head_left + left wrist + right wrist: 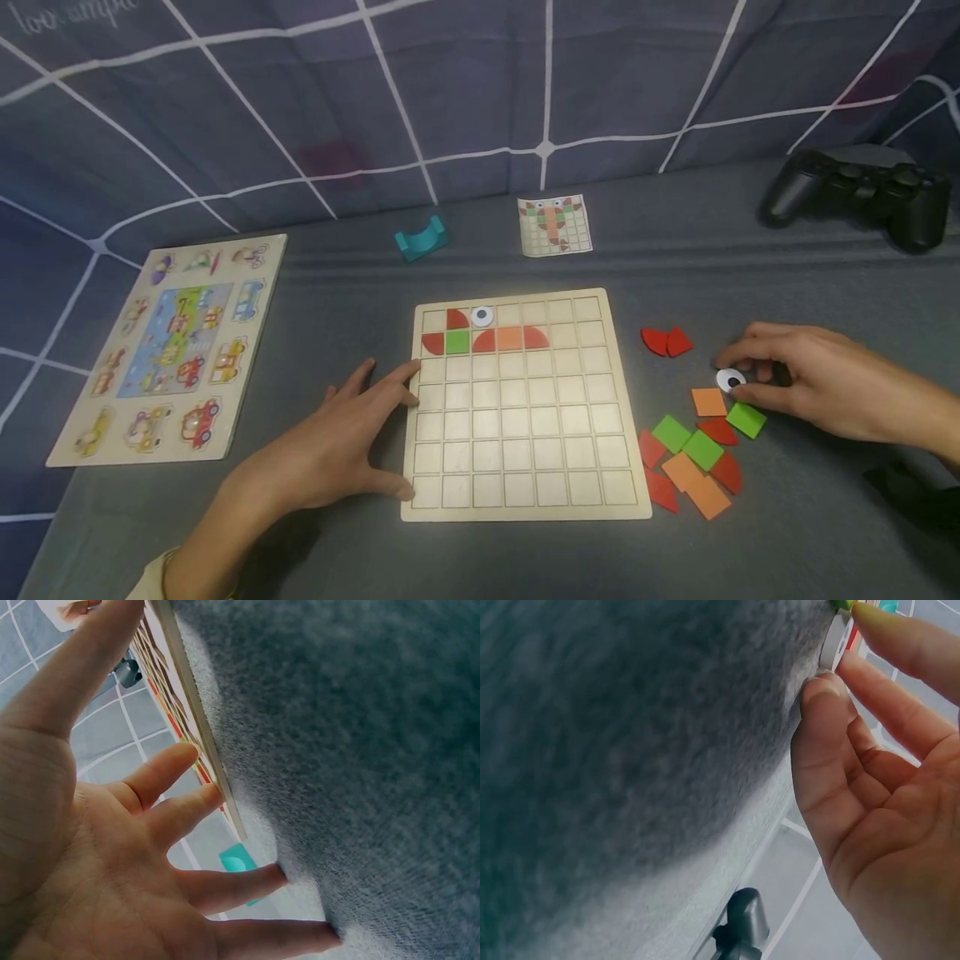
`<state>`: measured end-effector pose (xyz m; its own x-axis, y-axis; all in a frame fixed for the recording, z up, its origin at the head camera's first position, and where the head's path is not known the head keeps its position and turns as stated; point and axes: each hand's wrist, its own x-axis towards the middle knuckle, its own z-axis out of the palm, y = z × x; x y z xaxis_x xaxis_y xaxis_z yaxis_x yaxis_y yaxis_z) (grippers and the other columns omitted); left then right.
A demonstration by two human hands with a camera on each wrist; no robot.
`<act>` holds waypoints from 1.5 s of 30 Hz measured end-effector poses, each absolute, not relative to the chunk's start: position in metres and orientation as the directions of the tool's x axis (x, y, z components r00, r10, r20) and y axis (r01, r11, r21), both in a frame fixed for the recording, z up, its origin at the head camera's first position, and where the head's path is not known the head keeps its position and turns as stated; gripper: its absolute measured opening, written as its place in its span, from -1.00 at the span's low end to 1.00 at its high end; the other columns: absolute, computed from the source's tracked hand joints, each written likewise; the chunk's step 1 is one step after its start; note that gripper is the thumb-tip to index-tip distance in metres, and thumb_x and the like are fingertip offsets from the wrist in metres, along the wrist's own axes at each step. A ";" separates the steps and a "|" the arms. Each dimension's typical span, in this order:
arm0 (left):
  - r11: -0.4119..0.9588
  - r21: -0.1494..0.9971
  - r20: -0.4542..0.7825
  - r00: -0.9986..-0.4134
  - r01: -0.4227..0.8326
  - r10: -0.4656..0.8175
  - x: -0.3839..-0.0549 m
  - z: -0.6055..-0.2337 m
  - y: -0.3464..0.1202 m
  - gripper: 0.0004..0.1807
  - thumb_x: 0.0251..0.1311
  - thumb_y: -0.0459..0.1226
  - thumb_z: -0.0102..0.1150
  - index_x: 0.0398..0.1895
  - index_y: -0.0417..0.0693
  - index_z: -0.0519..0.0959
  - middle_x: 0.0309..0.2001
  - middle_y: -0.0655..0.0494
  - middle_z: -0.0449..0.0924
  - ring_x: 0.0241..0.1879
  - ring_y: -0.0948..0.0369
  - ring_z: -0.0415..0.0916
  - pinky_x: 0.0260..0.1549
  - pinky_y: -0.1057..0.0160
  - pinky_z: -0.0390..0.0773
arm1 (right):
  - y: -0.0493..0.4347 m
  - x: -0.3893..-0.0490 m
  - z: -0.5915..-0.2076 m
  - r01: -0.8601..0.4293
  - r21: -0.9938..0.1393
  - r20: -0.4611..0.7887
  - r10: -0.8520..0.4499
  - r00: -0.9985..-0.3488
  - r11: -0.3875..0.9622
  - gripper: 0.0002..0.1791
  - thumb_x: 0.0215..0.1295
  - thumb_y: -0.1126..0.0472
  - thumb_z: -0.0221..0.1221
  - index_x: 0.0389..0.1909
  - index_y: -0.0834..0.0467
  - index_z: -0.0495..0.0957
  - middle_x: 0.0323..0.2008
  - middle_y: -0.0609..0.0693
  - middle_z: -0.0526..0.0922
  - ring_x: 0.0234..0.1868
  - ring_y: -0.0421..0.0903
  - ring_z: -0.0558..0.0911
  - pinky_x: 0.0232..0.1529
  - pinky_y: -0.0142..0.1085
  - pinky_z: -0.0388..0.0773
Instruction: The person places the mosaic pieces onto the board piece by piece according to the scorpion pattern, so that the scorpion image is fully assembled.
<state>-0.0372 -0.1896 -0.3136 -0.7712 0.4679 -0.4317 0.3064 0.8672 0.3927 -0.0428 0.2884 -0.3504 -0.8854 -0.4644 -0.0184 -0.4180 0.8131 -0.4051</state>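
Note:
A square wooden grid board lies on the dark cloth. Its top rows carry a round white-and-black eye piece, red quarter-circles, a green square and an orange square. My left hand has its fingers spread, with thumb and fingertips at the board's left edge. To the right of the board, my right hand pinches a second eye piece between thumb and fingers. In the right wrist view this eye piece is tilted, close over the cloth.
Loose green squares, orange squares and red pieces lie right of the board, two more red pieces above them. Behind are a pattern card and a teal holder. A vehicle puzzle lies left, a game controller back right.

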 end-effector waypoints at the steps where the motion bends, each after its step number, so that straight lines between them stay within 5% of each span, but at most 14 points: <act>1: 0.868 0.391 -0.432 -0.771 0.307 0.468 -0.037 -0.314 -0.190 0.16 -0.29 0.18 0.57 0.44 0.16 0.18 0.39 0.26 0.30 0.50 -0.21 -0.30 0.16 -0.56 -0.13 | 0.288 -0.043 -0.350 -0.421 -0.403 -0.015 -0.465 -0.885 0.813 -0.65 -0.05 0.28 0.50 -0.22 -0.08 0.67 -0.40 -0.41 0.41 -0.42 -0.44 0.39 -0.50 -0.42 0.36; 11: 0.871 0.391 -0.437 -0.773 0.298 0.461 -0.038 -0.313 -0.189 0.25 -0.29 0.18 0.58 0.51 0.15 0.07 0.28 0.30 0.42 0.50 -0.22 -0.29 0.16 -0.56 -0.14 | 0.285 -0.043 -0.348 -0.399 -0.407 -0.049 -0.456 -0.889 0.822 -0.68 0.00 0.27 0.49 -0.22 -0.05 0.68 -0.42 -0.35 0.41 -0.44 -0.43 0.38 -0.51 -0.41 0.36; 21: 0.868 0.389 -0.436 -0.769 0.308 0.468 -0.040 -0.313 -0.189 0.08 -0.29 0.18 0.58 0.37 0.15 0.27 0.47 0.21 0.17 0.50 -0.23 -0.29 0.15 -0.57 -0.13 | 0.286 -0.041 -0.350 -0.439 -0.404 0.008 -0.477 -0.879 0.803 -0.62 -0.07 0.30 0.51 -0.22 -0.07 0.66 -0.42 -0.40 0.37 -0.42 -0.44 0.38 -0.49 -0.42 0.36; 32: 0.866 0.397 -0.444 -0.762 0.305 0.472 -0.041 -0.313 -0.189 0.15 -0.29 0.22 0.54 0.43 0.17 0.19 0.41 0.24 0.26 0.50 -0.22 -0.31 0.16 -0.56 -0.15 | 0.279 -0.044 -0.339 -0.415 -0.337 0.015 -0.436 -0.900 0.845 -0.72 0.02 0.19 0.49 -0.22 -0.02 0.69 -0.44 -0.34 0.39 -0.46 -0.41 0.35 -0.53 -0.39 0.33; 45: 0.862 0.401 -0.435 -0.763 0.311 0.478 -0.039 -0.313 -0.189 -0.01 -0.28 0.20 0.56 0.28 0.16 0.33 0.53 0.23 0.01 0.50 -0.23 -0.31 0.14 -0.58 -0.12 | 0.200 -0.080 -0.308 -0.503 -0.472 0.065 -0.540 -0.839 0.724 -0.74 0.19 0.22 0.39 -0.08 0.06 0.69 -0.33 -0.18 0.51 -0.46 -0.26 0.42 -0.44 -0.31 0.39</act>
<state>-0.0388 -0.1893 -0.3128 -0.7632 0.4781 -0.4347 0.3112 0.8615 0.4012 -0.0801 0.2001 -0.3080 -0.8389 -0.5403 0.0654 -0.5030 0.7238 -0.4723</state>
